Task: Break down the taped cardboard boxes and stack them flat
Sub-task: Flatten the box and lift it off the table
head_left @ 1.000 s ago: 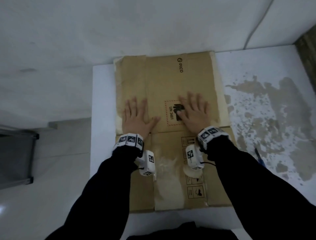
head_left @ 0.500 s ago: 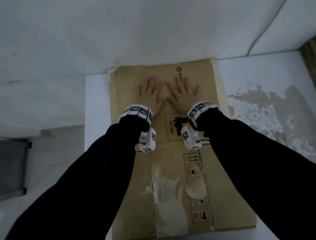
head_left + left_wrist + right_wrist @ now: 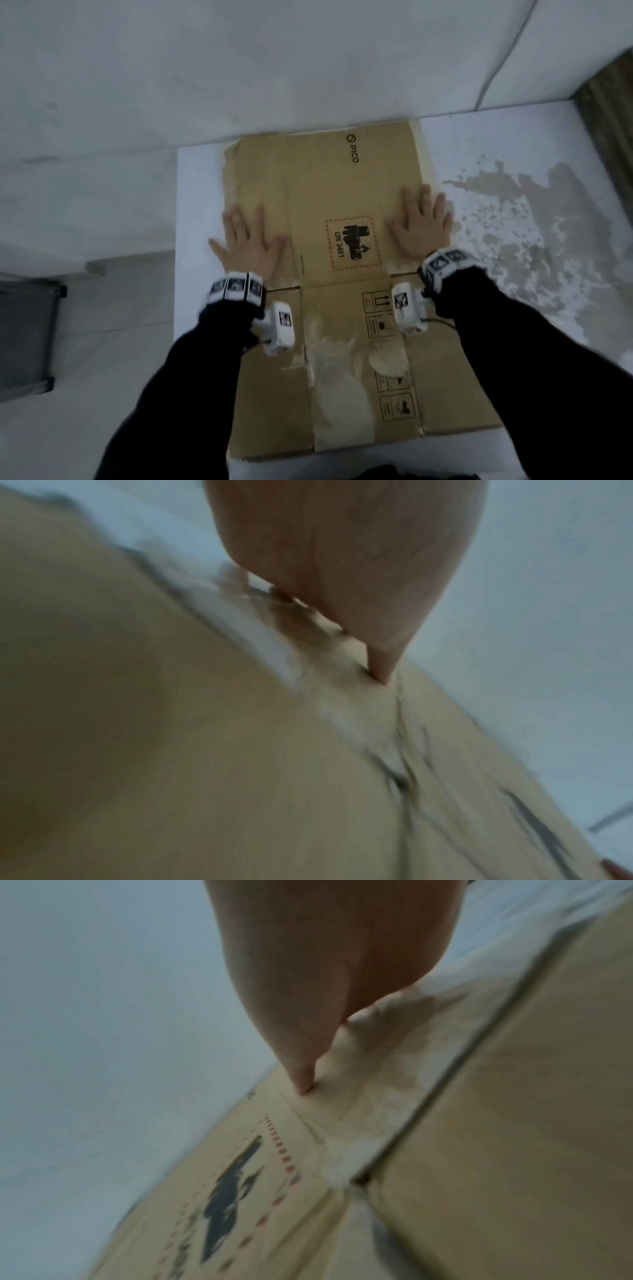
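Nearest the person, at 6 o'clock, the near flaps of the flattened cardboard box [image 3: 342,308] reach almost to the tabletop's [image 3: 195,212] front edge. A strip of old tape residue [image 3: 337,387] runs down the middle seam there, with handling symbols printed just to its right.

Mid-field, both palms lie on the main panel. The left hand [image 3: 248,248] is at about 9 o'clock, fingers straight and spread, pressing flat at the box's left margin; its little finger reaches past the cardboard edge. It grips nothing. The right hand [image 3: 419,229] is at about 3 o'clock, likewise flat and splayed, holding nothing, fingertips near the right edge. Between them sits the UN 3481 battery label [image 3: 352,243]. Both wrist views confirm palm-down contact, thumbs touching cardboard; both are blurred.

Farther, at 12 o'clock, the PICO logo [image 3: 352,149] sits near the box's far edge, which lies at the wall [image 3: 274,68]. The tabletop's stained patch [image 3: 534,233] lies at 2 o'clock.

Judgement: the step in hand is smoothing the collapsed box flat. To do it well, pressure should go onto the side folds, palms working outward, weight even on both sides so the sheet doesn't skid. The crease between panel and near flaps likely wants pressing next. Loose tape ends may spring up.
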{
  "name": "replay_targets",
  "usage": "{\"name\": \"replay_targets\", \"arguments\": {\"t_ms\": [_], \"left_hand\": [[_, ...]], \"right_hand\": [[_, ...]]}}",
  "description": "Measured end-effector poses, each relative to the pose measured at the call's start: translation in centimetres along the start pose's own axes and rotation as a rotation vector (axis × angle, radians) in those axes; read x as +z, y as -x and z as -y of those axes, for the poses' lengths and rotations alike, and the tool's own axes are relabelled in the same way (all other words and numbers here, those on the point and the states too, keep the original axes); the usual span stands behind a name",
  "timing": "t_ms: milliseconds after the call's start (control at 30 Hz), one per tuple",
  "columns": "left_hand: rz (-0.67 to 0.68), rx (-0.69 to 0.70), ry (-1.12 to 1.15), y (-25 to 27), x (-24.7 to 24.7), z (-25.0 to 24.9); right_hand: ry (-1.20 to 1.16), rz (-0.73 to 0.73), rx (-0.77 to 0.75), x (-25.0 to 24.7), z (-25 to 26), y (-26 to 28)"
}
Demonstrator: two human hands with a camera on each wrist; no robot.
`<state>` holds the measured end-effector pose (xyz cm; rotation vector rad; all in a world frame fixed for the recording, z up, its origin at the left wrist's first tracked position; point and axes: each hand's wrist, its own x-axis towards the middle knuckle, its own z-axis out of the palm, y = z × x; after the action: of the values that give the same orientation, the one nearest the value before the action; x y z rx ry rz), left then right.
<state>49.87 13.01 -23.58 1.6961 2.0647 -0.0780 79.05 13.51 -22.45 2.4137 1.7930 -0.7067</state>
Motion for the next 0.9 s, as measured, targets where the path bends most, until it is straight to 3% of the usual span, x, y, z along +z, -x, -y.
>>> {"name": "replay_targets", "arguments": {"t_ms": [133, 200, 267, 400, 567, 733, 900], "left_hand": [[-0.127, -0.182, 0.291, 8.9, 2.4, 0.5], [-0.216, -0.334, 0.421, 11.0, 2.8, 0.5], [-0.278, -0.470, 0.589, 11.5, 2.6, 1.6], [-0.208, -0.354, 0.630, 11.9, 2.6, 4.4], [-0.396, -0.252, 0.644, 14.2, 1.9, 2.8], [-0.504, -0.161, 0.698, 17.4, 0.2, -3.1], [-0.498, -0.038, 0.775, 20.7, -0.9, -14.4]], "right_hand": [[-0.304, -0.121, 0.193, 1.8, -3.0, 6.4], [-0.376, -0.222, 0.249, 2.4, -4.8, 8.2], [-0.396, -0.207, 0.262, 2.1, -6.5, 9.3], [-0.412, -0.074, 0.165, 1.1, -8.6, 11.5], [-0.537, -0.126, 0.006, 0.1, -9.6, 13.7], [-0.660, -0.266, -0.108, -6.1, -13.9, 15.3], [-0.664, -0.377, -0.131, -13.2, -25.1, 15.3]]}}
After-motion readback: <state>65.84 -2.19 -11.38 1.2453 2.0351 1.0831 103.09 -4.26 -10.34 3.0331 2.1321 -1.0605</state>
